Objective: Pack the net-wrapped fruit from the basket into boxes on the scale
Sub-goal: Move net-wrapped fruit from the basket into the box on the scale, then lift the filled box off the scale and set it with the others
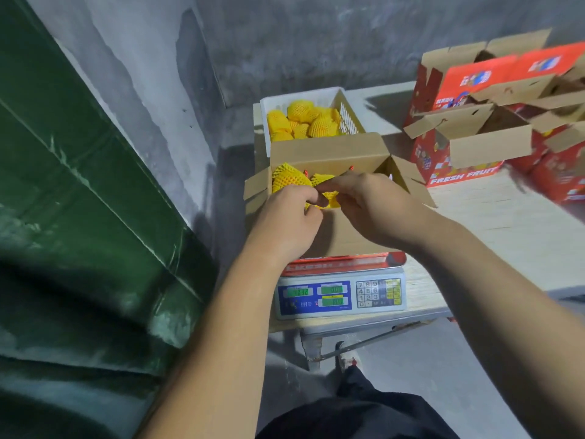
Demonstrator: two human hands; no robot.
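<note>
Both hands (pixel 332 210) perhaps pinching netted fruit (pixel 326 193) over box (pixel 345 229)

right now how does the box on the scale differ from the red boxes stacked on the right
The box on the scale holds yellow net-wrapped fruit and both hands reach into it; nothing shows inside the red boxes. It sits on the scale; they sit on the table. All have their flaps open.

1 scale (pixel 340 294), 1 basket (pixel 348 117) (2 hands (pixel 286 223))
</note>
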